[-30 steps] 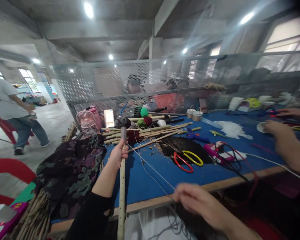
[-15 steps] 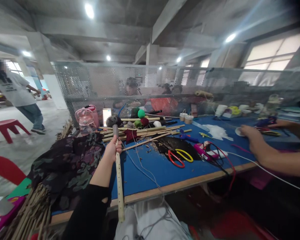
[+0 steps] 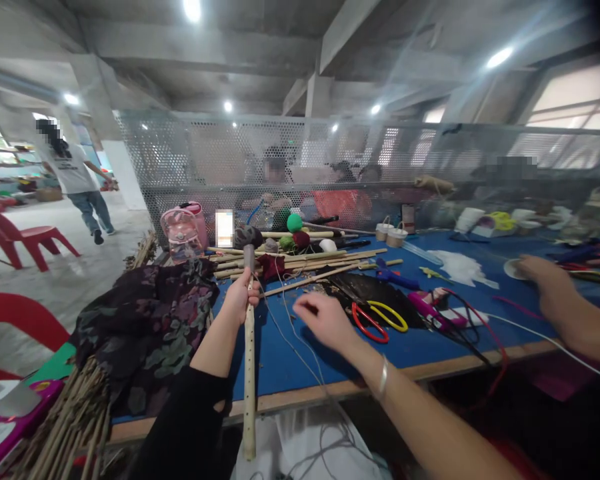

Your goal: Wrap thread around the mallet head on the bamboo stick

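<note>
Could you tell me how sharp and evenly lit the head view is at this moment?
Head view: ceiling lamps flare into streaks at upper right; the mesh fence and beams bow from wide-angle distortion; the right hand is slightly motion-blurred; the left hand on the bamboo stick is fairly sharp; the edges smear.

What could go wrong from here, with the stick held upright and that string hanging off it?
The loose string trails from the bamboo stick across the table edge into the lap; it may snag or tangle as the right hand reaches. The left hand grips the stick high, so its long lower end could swing. The scissors lie near the reaching hand.
</note>
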